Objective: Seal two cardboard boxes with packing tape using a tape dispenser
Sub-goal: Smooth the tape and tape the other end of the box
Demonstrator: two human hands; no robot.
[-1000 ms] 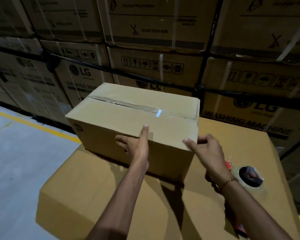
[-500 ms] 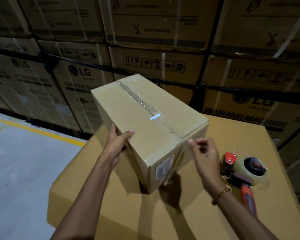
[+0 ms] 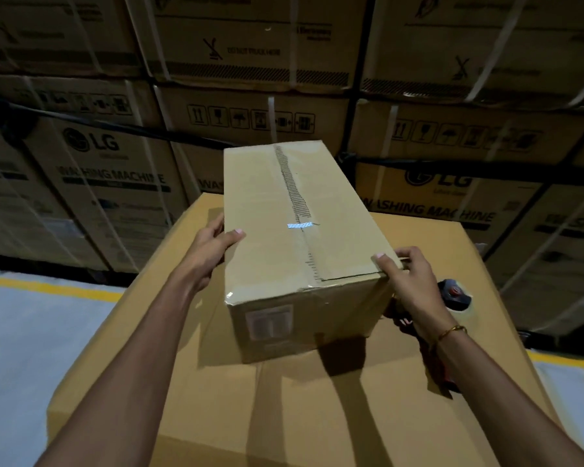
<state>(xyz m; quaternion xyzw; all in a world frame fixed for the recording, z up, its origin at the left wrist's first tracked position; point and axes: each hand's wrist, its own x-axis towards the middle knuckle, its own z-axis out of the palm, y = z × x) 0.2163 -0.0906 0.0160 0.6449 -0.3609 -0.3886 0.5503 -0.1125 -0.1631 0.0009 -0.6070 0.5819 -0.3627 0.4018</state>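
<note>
Behind, stacked washing-machine cartons (image 3: 115,183) filled the wall. On the big carton (image 3: 317,416) that served as the table, the smaller cardboard box (image 3: 297,230) had been swung round from lying crosswise a second before; its long axis and centre seam now ran away from the person, which I judged readied it for taping. The left hand (image 3: 209,254) gripped its left side, the right hand (image 3: 408,281) its near right corner. The tape dispenser (image 3: 452,298) lay just beside the right hand, untouched.

Your left hand (image 3: 209,251) and right hand (image 3: 408,281) gripping small box (image 3: 297,237) sides atop big box (image 3: 317,416); tape dispenser (image 3: 452,298) lying beside right hand.
</note>
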